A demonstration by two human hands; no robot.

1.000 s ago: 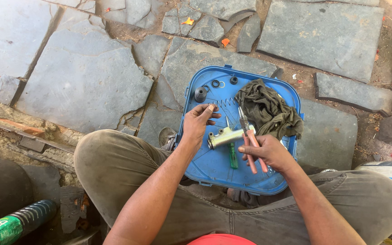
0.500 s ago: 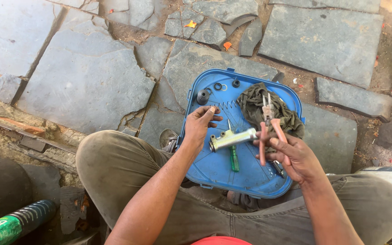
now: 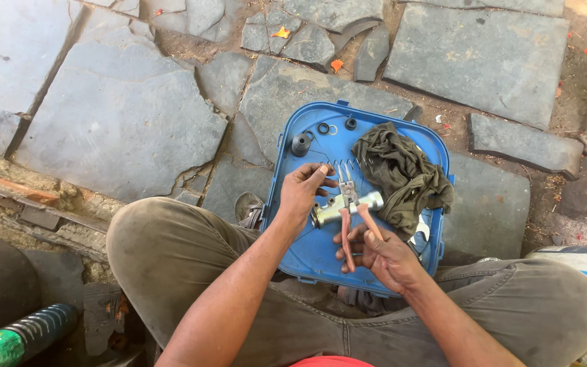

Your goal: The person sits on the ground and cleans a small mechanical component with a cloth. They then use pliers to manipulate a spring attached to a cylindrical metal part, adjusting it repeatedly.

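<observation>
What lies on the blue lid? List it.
On the blue plastic lid lie an olive rag, a black rubber cap, small rings and a metal cylinder, which the left hand steadies and the right hand's pliers meet. The rag hides whatever is beneath it.

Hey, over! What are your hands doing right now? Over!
Left hand on the metal cylinder. Right hand gripping pliers, tips at the cylinder. Rag beside it on the blue tray.

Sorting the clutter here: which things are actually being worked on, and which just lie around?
In use:
left hand
metal cylinder part
right hand
red-handled pliers
blue tray

Lying about:
olive rag
black rubber cap
small rings
coil spring
</observation>
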